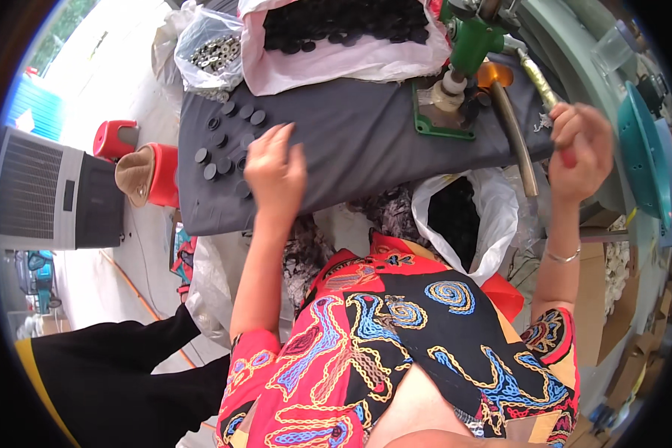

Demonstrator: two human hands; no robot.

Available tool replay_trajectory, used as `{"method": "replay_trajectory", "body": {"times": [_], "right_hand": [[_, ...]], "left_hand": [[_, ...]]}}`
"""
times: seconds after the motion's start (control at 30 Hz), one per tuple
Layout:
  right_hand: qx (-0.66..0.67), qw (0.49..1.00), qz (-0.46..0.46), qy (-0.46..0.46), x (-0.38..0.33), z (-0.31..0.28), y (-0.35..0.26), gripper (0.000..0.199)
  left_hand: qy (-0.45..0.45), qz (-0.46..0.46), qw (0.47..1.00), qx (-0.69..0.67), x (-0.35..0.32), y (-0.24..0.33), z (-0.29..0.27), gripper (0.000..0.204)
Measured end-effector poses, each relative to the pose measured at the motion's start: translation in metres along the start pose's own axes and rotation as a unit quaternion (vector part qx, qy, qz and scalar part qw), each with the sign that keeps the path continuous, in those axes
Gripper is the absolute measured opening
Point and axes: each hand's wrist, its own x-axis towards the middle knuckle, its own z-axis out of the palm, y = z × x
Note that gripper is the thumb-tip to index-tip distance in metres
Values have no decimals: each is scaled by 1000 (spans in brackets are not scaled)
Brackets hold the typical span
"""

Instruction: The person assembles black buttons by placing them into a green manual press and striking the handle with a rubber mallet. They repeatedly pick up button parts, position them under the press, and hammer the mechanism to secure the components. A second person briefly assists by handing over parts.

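Note:
My right hand is closed round the red-ended lever of a green hand press, out past the table's right side. The press's green base rests on the dark grey cloth. My left hand hovers over the left part of the table, slightly blurred, thumb apart from the fingers and nothing visible in it. Loose round black caps lie beside and partly under it, several of them flat on the cloth. What sits under the press's ram is hard to make out.
At the table's back, a white sack holds many black discs, beside a clear bag of metal rings. A metal tube juts over the front edge. Another white bag hangs below. Red stools and an air cooler stand left.

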Motion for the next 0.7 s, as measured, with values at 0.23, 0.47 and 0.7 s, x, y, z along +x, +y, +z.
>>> {"method": "replay_trajectory", "body": {"times": [0.23,0.47,0.7], "right_hand": [[75,990,114,33,80,-2,-3,34],[231,961,124,88,110,-9,26,29],[57,983,137,104,113,16,-11,31]], "left_hand": [[-90,-95,976,174,-56,-69,-55,35],[-42,-60,997,-2,-39,-30,-26,42],[-114,31,969,-215,43,83,97,70]]}}
